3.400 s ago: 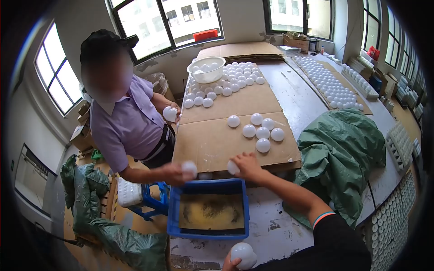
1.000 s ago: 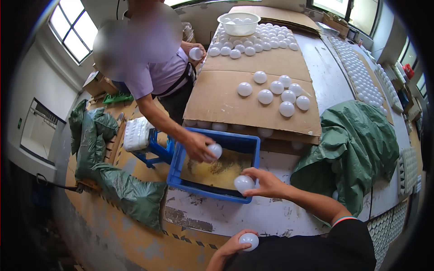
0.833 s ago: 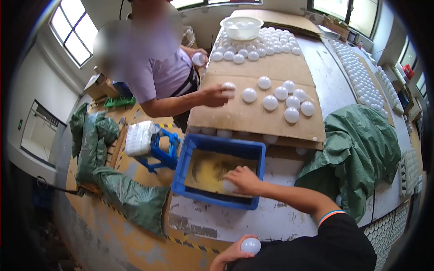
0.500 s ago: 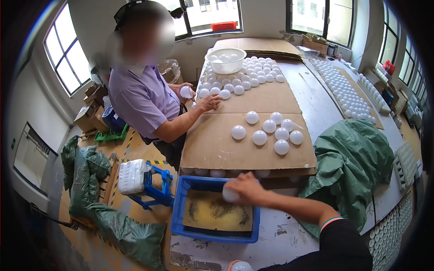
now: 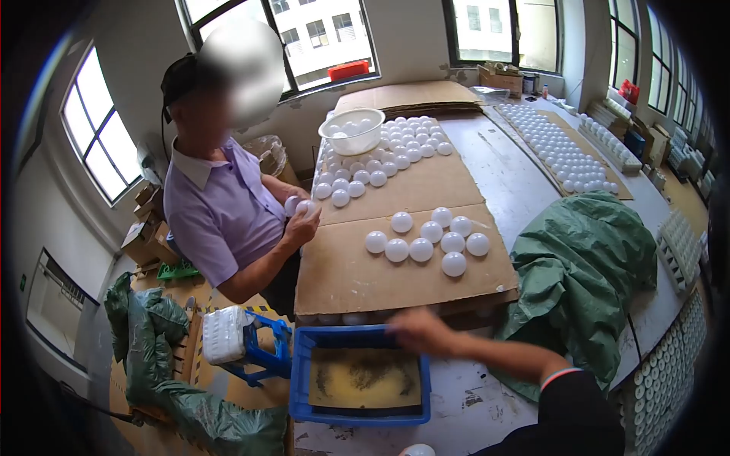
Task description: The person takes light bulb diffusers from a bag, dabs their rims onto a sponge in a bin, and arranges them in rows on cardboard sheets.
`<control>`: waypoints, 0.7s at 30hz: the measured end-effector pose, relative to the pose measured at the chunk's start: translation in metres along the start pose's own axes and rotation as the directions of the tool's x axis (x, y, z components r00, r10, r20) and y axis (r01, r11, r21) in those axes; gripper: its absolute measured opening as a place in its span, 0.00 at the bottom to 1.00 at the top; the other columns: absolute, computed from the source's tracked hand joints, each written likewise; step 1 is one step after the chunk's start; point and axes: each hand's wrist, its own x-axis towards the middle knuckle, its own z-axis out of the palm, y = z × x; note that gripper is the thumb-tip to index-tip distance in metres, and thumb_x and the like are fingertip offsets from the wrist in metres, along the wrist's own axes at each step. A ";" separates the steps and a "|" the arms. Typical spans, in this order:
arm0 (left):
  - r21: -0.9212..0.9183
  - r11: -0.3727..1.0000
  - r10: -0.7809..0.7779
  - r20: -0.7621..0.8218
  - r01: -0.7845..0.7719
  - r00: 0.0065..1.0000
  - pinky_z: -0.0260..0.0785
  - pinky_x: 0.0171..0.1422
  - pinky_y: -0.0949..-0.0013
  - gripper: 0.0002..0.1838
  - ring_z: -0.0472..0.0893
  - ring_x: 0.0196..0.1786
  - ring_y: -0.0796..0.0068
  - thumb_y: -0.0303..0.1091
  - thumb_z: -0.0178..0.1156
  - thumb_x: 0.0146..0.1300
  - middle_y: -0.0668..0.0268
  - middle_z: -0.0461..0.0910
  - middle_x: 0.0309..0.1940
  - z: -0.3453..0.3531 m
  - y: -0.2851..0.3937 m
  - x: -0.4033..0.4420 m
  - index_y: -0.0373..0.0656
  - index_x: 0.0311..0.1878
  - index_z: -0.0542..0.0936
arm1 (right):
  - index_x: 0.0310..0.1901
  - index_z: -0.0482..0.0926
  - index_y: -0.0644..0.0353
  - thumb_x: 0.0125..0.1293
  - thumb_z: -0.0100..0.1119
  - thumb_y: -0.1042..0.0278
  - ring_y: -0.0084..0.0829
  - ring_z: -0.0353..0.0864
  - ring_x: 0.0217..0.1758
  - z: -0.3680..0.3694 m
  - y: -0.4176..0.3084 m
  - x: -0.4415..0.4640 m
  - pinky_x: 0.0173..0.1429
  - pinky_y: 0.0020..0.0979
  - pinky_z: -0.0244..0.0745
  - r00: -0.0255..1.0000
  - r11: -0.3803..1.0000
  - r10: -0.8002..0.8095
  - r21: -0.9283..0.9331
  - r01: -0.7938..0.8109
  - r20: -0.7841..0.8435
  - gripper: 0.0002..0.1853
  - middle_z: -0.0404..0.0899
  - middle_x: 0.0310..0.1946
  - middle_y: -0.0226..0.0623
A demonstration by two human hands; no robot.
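My right hand (image 5: 422,332) is blurred over the back right corner of the blue bin (image 5: 299,380); whether it holds anything is unclear. At the bottom edge, a sliver of my left hand (image 5: 404,452) shows against a white ball (image 5: 420,451), mostly cut off by the frame. The bin has a yellowish, dark-speckled bottom (image 5: 365,378). Beyond it, a loose group of white balls (image 5: 420,249) rests on the cardboard (image 5: 350,281). Across to the left, a co-worker (image 5: 220,205) holds white balls (image 5: 306,208) in both hands, close together.
Many white balls (image 5: 378,178) and a white bowl (image 5: 331,140) of balls occupy the far cardboard. Green sheeting (image 5: 585,266) lies right of the cardboard. A blue stool (image 5: 277,357) with a white package (image 5: 223,334) and green sacks (image 5: 220,414) are at lower left.
My right hand has moved from above the bin's inside to its back right corner. The co-worker's reaching hand has returned to the other hand. The near group has more balls. The view has shifted.
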 end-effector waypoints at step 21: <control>-0.102 0.971 -0.109 0.617 0.217 0.779 0.68 0.57 0.70 0.41 0.75 0.53 0.69 0.54 0.67 0.48 0.56 0.73 0.53 0.124 0.250 -0.125 0.38 0.59 0.66 | 0.58 0.68 0.58 0.47 0.70 0.56 0.37 0.73 0.51 -0.023 -0.110 -0.091 0.56 0.35 0.66 0.873 0.769 0.381 0.419 -0.482 0.304 0.36 0.75 0.48 0.41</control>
